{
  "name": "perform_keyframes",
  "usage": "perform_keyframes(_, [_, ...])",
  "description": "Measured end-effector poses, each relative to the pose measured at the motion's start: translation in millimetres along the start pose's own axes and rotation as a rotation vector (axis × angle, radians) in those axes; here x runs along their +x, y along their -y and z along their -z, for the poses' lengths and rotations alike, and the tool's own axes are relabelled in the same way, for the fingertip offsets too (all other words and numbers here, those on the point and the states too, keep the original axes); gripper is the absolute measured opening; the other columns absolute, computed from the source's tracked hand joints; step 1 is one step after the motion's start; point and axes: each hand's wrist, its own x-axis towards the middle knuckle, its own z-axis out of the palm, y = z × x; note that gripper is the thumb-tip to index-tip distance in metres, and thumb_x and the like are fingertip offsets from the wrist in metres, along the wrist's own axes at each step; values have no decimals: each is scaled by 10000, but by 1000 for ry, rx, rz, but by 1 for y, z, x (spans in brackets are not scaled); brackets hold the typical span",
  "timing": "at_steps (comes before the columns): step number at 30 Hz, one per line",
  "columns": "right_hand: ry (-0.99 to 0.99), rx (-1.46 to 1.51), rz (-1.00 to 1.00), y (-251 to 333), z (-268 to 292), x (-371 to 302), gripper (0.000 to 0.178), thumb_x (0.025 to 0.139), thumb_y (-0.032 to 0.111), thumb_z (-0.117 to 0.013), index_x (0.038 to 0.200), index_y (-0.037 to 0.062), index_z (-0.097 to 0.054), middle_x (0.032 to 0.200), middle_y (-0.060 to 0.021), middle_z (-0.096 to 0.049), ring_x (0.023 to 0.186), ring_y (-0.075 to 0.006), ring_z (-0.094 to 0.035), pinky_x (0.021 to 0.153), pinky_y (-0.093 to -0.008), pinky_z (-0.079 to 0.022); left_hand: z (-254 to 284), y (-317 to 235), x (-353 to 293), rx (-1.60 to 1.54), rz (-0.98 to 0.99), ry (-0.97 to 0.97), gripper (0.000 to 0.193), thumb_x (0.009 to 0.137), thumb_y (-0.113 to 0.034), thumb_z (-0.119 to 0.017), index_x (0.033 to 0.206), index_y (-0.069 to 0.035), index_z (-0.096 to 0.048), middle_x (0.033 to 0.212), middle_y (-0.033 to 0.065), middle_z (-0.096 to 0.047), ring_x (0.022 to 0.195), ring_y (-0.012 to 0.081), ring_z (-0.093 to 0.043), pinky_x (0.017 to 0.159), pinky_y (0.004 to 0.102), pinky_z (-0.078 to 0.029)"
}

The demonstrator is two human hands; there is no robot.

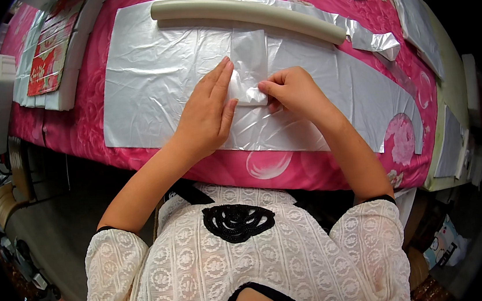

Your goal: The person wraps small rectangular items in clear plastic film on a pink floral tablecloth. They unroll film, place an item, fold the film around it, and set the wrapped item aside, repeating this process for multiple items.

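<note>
A small clear plastic bag (249,62), thin and crinkled, lies flat near the middle of a large silver foil sheet (152,72), its long side running far to near. Its near end looks folded or bunched, though glare blurs the edge. The wrinkled sheet spreads left to right.

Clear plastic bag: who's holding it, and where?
Right hand pinches the clear plastic bag at its near lower corner; left hand lies flat on its left edge.

Silver sheet (159,83) on pink floral cloth (87,124); beige tube (245,12).
</note>
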Motion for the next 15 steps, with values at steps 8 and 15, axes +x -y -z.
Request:
perform_keyframes(8, [14,31,-71,-4,1,8,233,831,203,-627,782,-22,-661,603,-61,-627,541,-128,-624,491,-262,-464,-25,-12,-16,276,-22,348,772,847,-395,-506,1403,54,-217,1481,213,-183,1391,323,-150,1123,446,-103])
perform_keyframes(15, [-591,-790,725,-20,-18,-12,482,695,225,-731,1111,27,-590,1148,-154,-575,1104,-239,-531,878,-360,-450,-27,-15,-18,306,-2,319,768,841,-403,-514,1395,52,-239,1478,209,-198,1390,317,-156,1124,436,-97])
